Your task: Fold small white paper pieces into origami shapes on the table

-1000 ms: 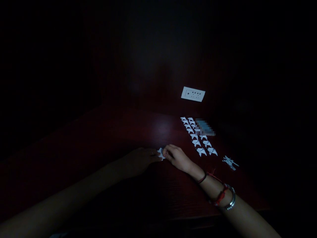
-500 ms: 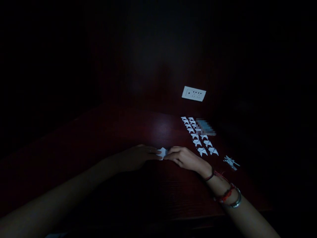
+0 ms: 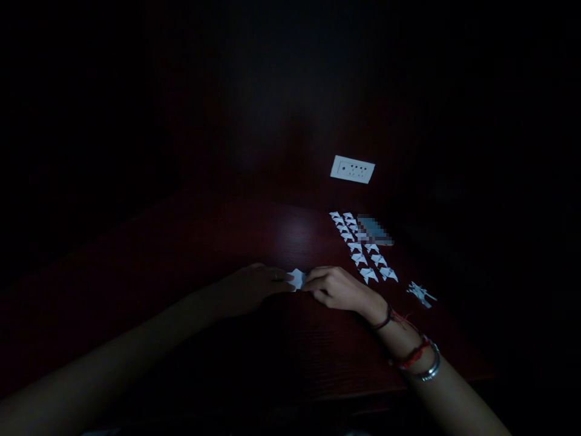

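Observation:
A small white folded paper piece [image 3: 297, 279] lies on the dark red wooden table [image 3: 281, 357] between my two hands. My left hand [image 3: 254, 287] rests on the table with its fingertips pinching the paper's left side. My right hand [image 3: 336, 289], with bracelets and red thread on the wrist, pinches the paper's right side with curled fingers. The scene is very dim.
Two rows of several small white folded paper shapes [image 3: 361, 248] lie to the right of my hands. A separate white paper shape [image 3: 421, 294] sits further right. A white wall socket [image 3: 352, 169] is on the dark wall behind. A blurred bluish object [image 3: 374, 230] lies beside the rows.
My right hand has shifted rightward off the paper, uncovering more of it. Both hands still pinch the paper at the same place on the table.

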Motion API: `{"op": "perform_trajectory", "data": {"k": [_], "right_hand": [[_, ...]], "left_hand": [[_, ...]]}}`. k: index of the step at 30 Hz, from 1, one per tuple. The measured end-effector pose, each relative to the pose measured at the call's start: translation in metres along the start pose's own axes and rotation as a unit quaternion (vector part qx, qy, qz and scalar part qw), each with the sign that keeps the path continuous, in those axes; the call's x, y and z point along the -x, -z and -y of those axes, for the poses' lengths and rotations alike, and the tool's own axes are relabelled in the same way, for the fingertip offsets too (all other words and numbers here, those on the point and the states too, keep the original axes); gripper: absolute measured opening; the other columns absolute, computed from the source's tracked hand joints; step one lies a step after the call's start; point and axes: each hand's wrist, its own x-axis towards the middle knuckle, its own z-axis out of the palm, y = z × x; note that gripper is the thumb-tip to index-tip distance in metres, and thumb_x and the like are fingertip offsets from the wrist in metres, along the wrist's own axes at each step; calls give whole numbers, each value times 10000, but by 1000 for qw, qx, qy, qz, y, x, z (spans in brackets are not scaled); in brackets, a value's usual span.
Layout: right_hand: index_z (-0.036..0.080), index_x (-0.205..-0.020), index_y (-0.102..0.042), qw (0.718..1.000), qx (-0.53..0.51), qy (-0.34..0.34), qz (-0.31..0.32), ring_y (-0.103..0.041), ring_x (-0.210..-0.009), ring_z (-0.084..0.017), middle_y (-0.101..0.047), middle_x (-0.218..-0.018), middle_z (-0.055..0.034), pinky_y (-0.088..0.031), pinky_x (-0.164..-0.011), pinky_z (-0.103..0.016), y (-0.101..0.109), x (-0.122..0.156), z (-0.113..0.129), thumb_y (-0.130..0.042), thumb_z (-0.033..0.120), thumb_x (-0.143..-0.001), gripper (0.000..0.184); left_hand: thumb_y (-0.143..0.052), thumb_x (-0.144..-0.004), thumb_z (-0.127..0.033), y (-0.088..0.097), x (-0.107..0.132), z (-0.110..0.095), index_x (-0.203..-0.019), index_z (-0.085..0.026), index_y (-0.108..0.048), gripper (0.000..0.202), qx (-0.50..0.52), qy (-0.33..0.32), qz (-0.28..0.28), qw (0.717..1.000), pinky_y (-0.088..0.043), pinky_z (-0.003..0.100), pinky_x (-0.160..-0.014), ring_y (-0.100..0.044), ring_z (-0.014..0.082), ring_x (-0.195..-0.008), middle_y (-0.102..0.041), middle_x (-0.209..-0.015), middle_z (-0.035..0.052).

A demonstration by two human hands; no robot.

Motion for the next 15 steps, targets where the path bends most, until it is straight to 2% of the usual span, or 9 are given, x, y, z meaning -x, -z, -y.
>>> {"op": "perform_trajectory", "data": {"k": [10, 15], "right_hand": [[148, -863, -609, 999, -31, -8, -13, -523, -800, -104, -570, -896, -23, -401, -755, -218, -1, 4, -4, -409, 79, -720, 255], [168, -993, -562, 999, -23, -21, -15, -519, -745, -95, -564, -875, -25, -401, -707, -213, 0, 4, -4, -402, 89, -739, 310]], "left_hand": [[-389, -738, -31, 1, -1, 0, -1158, -304, -397, 501, 0, 1, 0, 1000, -270, 351, -886, -369, 181, -1107, -404, -1229, -5], [-382, -745, -33, -3, -3, 3, -1168, -297, -385, 498, -6, -13, -7, 1000, -280, 350, -883, -346, 183, -1126, -393, -1238, 3]]}}
